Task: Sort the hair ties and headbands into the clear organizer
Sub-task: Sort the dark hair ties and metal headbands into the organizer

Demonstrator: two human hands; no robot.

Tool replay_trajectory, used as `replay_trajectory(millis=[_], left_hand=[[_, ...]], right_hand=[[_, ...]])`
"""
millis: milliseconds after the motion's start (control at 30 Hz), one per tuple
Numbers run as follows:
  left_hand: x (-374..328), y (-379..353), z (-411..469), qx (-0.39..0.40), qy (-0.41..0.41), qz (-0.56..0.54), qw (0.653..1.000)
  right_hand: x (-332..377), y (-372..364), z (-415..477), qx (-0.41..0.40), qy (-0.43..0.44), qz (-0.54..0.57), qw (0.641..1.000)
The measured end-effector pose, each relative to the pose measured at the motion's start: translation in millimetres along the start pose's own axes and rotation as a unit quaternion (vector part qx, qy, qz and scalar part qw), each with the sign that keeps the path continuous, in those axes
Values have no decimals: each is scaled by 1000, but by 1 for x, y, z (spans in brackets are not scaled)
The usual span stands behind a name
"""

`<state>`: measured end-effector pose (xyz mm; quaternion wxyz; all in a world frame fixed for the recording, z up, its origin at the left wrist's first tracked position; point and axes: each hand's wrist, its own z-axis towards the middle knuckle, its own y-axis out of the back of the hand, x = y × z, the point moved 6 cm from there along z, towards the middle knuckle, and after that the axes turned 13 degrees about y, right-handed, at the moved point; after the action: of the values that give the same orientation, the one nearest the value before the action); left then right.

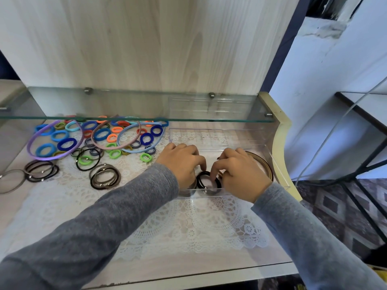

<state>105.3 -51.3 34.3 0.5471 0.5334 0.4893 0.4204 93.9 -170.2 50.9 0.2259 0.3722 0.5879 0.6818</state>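
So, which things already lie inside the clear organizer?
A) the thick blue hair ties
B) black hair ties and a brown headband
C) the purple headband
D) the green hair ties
B: the black hair ties lie in the front part of the clear organizer and the brown headband curves along its right wall, while the coloured pile is outside, to its left.
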Motion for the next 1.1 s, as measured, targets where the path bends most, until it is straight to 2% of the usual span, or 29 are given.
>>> replay_trajectory(millis=[200,400,533,700,1100], left_hand=[[-1,-2,0,0,-2,-7,1000],[6,1,-1,-9,16,-30,999],[6,2,-2,7,11,-28,1000],[3,2,-1,5,7,-21,1000],[5,3,-2,3,8,-30,1000]], right_hand=[[-9,3,1,-14,-33,-27,999],[-3,0,2,-37,-7,-27,999],[5,-5,3,2,21,-46,999],[5,-6,2,22,9,-68,997],[-3,-5,3,-4,-9,-33,999]])
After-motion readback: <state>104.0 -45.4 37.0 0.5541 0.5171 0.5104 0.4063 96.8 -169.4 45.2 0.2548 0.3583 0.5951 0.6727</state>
